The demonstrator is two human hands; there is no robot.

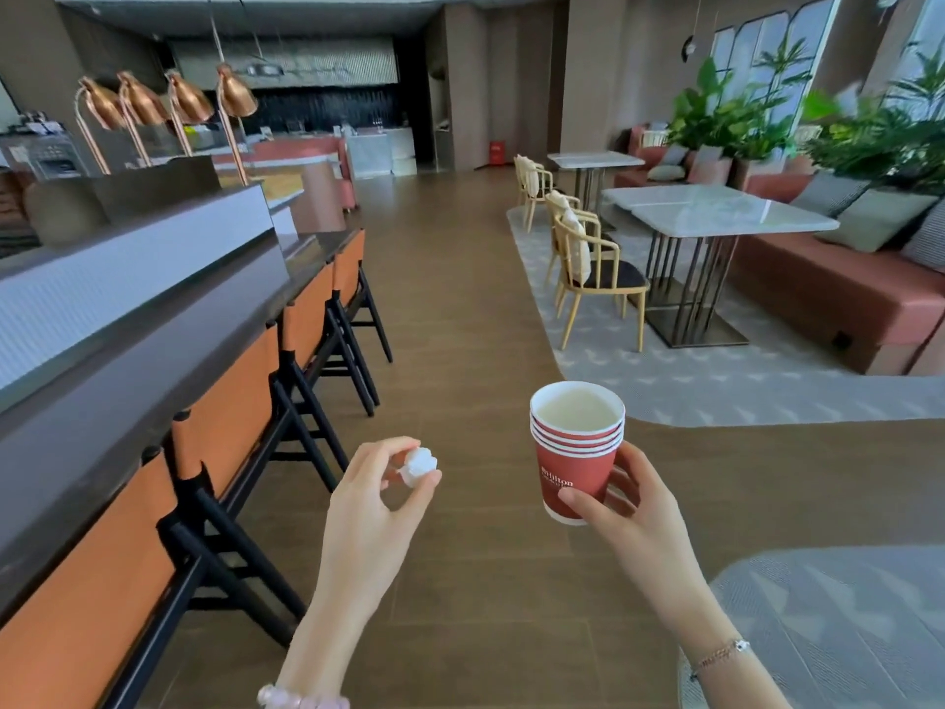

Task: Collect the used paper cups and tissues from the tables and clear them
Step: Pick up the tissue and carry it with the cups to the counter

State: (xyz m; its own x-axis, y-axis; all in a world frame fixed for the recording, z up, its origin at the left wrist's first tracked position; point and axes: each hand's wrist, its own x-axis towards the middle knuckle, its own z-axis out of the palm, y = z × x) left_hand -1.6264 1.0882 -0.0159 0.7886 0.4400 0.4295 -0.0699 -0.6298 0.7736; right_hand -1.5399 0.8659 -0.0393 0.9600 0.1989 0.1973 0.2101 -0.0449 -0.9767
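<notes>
My right hand [631, 509] grips a stack of several nested red paper cups [575, 458] with white rims, held upright over the wooden floor. The top cup's pale inside shows. My left hand [376, 496] pinches a small crumpled white tissue [419, 465] between thumb and fingertips, at about the same height, left of the cups.
A dark bar counter [128, 350] with orange-backed stools [225, 427] runs along the left. Marble tables [716, 209] with wooden chairs [588, 268] and a red bench [828, 294] stand on a grey carpet at right. A wooden-floor aisle [450, 278] leads ahead.
</notes>
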